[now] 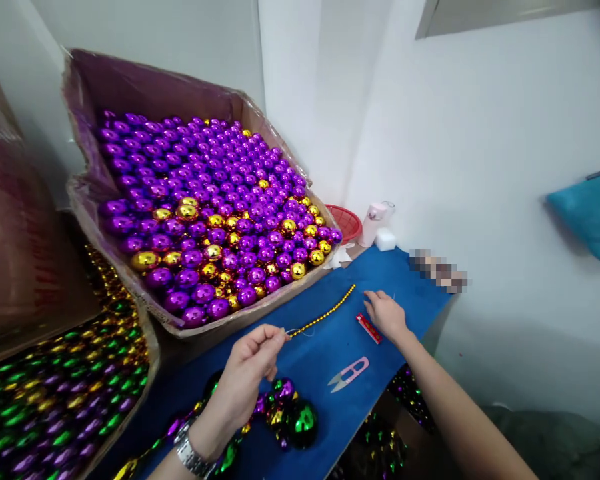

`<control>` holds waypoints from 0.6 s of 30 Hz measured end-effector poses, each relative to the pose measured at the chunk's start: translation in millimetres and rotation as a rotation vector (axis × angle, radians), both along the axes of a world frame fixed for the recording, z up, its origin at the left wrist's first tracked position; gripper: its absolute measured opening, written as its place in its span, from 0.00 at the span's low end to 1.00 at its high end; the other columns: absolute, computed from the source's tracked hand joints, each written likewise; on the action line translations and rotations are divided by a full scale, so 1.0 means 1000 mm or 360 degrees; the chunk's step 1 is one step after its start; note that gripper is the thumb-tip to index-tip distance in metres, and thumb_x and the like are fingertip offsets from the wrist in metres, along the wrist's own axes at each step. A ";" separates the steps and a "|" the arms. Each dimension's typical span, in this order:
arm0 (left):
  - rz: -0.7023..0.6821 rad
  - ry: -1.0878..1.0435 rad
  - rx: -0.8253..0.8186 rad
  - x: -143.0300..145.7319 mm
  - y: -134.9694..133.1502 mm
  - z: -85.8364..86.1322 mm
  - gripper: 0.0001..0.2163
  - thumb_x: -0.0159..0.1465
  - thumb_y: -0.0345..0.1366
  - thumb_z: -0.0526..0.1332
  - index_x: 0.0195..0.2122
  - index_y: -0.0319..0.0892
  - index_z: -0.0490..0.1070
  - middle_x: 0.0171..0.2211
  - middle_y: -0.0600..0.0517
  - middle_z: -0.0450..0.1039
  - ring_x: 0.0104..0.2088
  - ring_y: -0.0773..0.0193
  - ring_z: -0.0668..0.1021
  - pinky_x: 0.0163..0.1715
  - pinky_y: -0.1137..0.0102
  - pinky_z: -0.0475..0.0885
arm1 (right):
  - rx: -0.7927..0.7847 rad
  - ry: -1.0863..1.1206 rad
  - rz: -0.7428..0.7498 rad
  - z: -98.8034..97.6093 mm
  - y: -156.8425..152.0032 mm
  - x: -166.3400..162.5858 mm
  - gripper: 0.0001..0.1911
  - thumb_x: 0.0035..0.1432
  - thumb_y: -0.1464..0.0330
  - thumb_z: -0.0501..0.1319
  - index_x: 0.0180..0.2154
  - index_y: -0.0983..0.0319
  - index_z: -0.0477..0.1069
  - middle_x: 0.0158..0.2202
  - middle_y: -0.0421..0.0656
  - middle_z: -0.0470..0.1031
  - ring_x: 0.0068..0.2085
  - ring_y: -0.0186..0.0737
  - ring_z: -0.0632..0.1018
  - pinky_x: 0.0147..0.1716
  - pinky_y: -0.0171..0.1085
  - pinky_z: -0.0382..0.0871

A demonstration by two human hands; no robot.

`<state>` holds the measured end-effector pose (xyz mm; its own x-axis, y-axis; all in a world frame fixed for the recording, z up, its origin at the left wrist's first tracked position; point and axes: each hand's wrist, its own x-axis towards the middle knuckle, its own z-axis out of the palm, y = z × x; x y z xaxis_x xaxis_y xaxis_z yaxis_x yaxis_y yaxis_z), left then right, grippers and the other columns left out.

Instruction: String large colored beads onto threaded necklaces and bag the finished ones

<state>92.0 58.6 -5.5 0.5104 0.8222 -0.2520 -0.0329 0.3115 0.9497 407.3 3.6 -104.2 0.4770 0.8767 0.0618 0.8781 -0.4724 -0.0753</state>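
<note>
Blue tabletop, red oblong packet I can't read, my left hand pinches a shiny gold bead string slanting away rightward, can't tell if my right hand does too.

Blue tabletop under snips and baubles

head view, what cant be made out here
Head view:
Strand of small shiny gold beads: its end at the left hand, hidden by the fingertips
Right hand: any thread in its fingers, too fine to see
Green, purple and gold shiny-ball garland: part hidden behind the left hand and wrist
Teal fabric item: cut off by the right edge
</note>
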 end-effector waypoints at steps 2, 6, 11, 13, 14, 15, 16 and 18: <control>0.0025 -0.0050 -0.0030 -0.001 -0.002 0.003 0.10 0.58 0.42 0.63 0.29 0.40 0.70 0.15 0.62 0.54 0.17 0.75 0.56 0.20 0.77 0.61 | -0.0015 -0.0001 0.0028 0.000 0.019 0.011 0.14 0.64 0.65 0.57 0.50 0.62 0.66 0.49 0.46 0.69 0.44 0.40 0.75 0.42 0.43 0.72; 0.0033 -0.0203 -0.0123 -0.008 -0.004 0.012 0.09 0.59 0.40 0.63 0.28 0.40 0.69 0.22 0.57 0.65 0.22 0.73 0.64 0.29 0.73 0.69 | -0.0026 0.0042 0.0154 -0.003 0.050 0.023 0.14 0.64 0.65 0.57 0.50 0.62 0.66 0.50 0.46 0.69 0.45 0.40 0.74 0.43 0.44 0.71; 0.0185 -0.0288 -0.0235 -0.020 -0.001 0.017 0.08 0.57 0.37 0.65 0.29 0.38 0.71 0.28 0.54 0.68 0.21 0.75 0.62 0.23 0.77 0.64 | 0.0053 0.0151 0.0279 0.004 0.062 0.022 0.13 0.64 0.65 0.57 0.49 0.62 0.67 0.50 0.46 0.69 0.45 0.40 0.74 0.44 0.44 0.71; 0.0244 -0.0300 -0.0271 -0.024 0.001 0.016 0.08 0.56 0.36 0.66 0.28 0.37 0.71 0.26 0.55 0.66 0.19 0.77 0.57 0.20 0.79 0.60 | 0.0125 0.0205 0.0338 0.014 0.059 0.016 0.14 0.63 0.65 0.57 0.49 0.63 0.67 0.48 0.46 0.70 0.44 0.40 0.75 0.43 0.44 0.71; 0.0265 -0.0298 -0.0287 -0.026 0.001 0.015 0.08 0.56 0.36 0.66 0.28 0.37 0.71 0.25 0.56 0.64 0.19 0.78 0.56 0.20 0.79 0.59 | 0.0162 0.0238 0.0382 0.021 0.057 0.012 0.14 0.64 0.65 0.57 0.49 0.64 0.67 0.47 0.45 0.71 0.42 0.39 0.75 0.41 0.43 0.72; 0.0281 -0.0290 -0.0299 -0.028 0.002 0.014 0.08 0.55 0.36 0.66 0.28 0.37 0.71 0.23 0.58 0.62 0.19 0.78 0.54 0.19 0.80 0.57 | 0.0196 0.0270 0.0438 0.030 0.054 0.006 0.14 0.65 0.65 0.56 0.49 0.64 0.66 0.44 0.45 0.72 0.40 0.38 0.76 0.40 0.42 0.72; 0.0294 -0.0276 -0.0305 -0.030 0.002 0.014 0.08 0.55 0.36 0.66 0.28 0.37 0.71 0.20 0.59 0.59 0.18 0.78 0.53 0.18 0.80 0.56 | 0.0226 0.0303 0.0511 0.040 0.049 -0.001 0.13 0.66 0.65 0.54 0.49 0.63 0.66 0.42 0.44 0.73 0.38 0.37 0.77 0.38 0.40 0.72; 0.0306 -0.0242 -0.0286 -0.032 0.003 0.013 0.09 0.56 0.37 0.66 0.29 0.37 0.71 0.17 0.62 0.52 0.17 0.78 0.50 0.17 0.80 0.53 | 0.0272 0.0347 0.0694 0.064 0.038 -0.018 0.14 0.68 0.65 0.48 0.49 0.60 0.67 0.38 0.42 0.76 0.37 0.37 0.77 0.38 0.37 0.71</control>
